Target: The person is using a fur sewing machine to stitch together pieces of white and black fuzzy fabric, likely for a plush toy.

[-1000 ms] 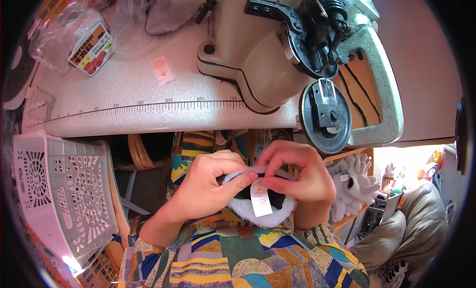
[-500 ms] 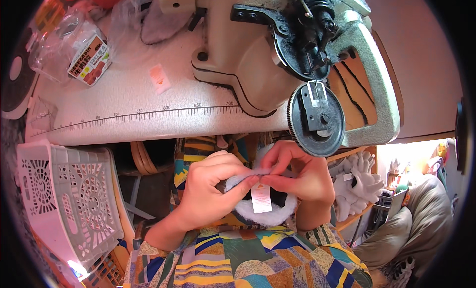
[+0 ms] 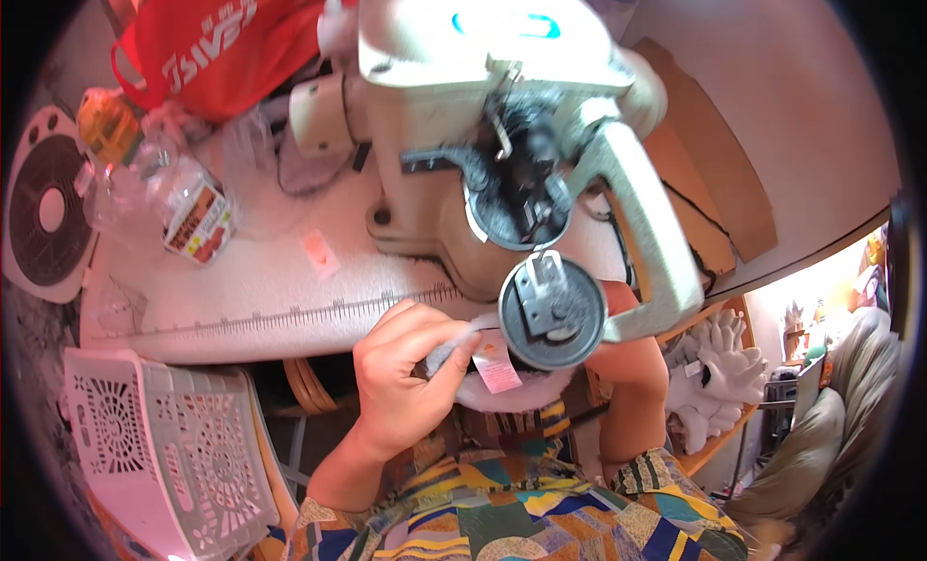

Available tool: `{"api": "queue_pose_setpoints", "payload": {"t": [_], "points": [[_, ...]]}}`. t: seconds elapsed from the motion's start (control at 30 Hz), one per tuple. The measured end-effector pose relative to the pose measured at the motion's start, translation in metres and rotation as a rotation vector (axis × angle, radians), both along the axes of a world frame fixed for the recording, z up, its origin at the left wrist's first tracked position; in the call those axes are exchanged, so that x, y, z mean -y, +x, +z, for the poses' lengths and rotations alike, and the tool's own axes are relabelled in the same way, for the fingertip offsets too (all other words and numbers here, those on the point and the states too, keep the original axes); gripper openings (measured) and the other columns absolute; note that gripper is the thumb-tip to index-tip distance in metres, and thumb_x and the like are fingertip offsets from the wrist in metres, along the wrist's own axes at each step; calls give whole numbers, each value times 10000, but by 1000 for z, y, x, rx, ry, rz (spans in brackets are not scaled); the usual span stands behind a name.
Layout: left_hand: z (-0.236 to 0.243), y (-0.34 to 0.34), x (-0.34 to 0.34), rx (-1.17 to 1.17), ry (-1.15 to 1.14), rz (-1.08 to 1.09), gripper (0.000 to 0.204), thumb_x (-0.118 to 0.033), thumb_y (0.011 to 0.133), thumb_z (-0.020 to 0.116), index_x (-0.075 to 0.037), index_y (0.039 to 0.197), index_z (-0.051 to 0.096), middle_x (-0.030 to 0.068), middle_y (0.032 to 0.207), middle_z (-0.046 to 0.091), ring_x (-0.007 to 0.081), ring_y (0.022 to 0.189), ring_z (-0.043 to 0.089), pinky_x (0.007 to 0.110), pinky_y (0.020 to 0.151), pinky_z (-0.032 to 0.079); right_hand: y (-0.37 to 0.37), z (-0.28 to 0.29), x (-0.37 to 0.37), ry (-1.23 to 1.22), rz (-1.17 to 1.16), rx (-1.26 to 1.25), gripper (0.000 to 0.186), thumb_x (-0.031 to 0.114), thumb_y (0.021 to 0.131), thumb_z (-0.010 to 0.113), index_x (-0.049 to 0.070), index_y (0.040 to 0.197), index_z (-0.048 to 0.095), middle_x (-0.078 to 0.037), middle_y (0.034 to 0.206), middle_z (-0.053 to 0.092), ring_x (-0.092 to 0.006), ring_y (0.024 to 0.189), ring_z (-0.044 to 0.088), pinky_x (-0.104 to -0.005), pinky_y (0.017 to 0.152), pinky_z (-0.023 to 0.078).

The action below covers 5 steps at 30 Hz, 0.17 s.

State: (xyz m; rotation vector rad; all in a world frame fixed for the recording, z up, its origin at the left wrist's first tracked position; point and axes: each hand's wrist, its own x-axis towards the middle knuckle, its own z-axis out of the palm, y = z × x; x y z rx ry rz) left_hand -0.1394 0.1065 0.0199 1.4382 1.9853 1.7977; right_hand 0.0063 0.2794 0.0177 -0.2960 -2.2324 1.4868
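Note:
My left hand point(image 3: 410, 368) is closed on a ring-shaped piece of pale grey fluffy fabric point(image 3: 507, 397), its thumb pressing the edge. A small white label point(image 3: 496, 368) hangs from that edge, beside the thumb. The fabric is just in front of the sewing machine point(image 3: 425, 194), close to its round black feed disc point(image 3: 552, 310). My right hand point(image 3: 620, 305) reaches up behind this disc and the machine's arm. Its fingers are hidden, so what they hold does not show.
A loose label point(image 3: 321, 255), a clear plastic package point(image 3: 198, 218) and a red bag point(image 3: 222, 49) lie on the table point(image 3: 241, 295). A fan point(image 3: 50, 209) stands far left. A white plastic basket point(image 3: 174, 455) is at lower left; pale fluffy pieces point(image 3: 715, 378) are piled at right.
Both hands have come closer to the machine with the fabric and label. My right hand has left the label's edge and gone behind the disc. The view has shifted, showing more of the machine.

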Motion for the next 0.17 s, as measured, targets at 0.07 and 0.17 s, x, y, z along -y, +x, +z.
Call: {"api": "queue_pose_setpoints", "payload": {"t": [0.07, 0.17], "points": [[13, -6, -10, -45, 47, 55, 107, 59, 705, 731, 21, 793, 684, 91, 704, 626, 214, 649, 566, 299, 599, 448, -11, -6, -25, -6, 117, -161, 140, 76, 794, 736, 11, 884, 649, -40, 836, 634, -122, 752, 569, -248, 667, 444], [28, -16, -22, -102, 98, 108, 112, 64, 705, 731, 23, 798, 686, 96, 712, 627, 210, 655, 567, 297, 600, 449, -30, 28, -27, -70, 51, -136, 186, 168, 850, 708, -7, 805, 664, -27, 711, 617, -79, 672, 553, -262, 607, 453]]}}
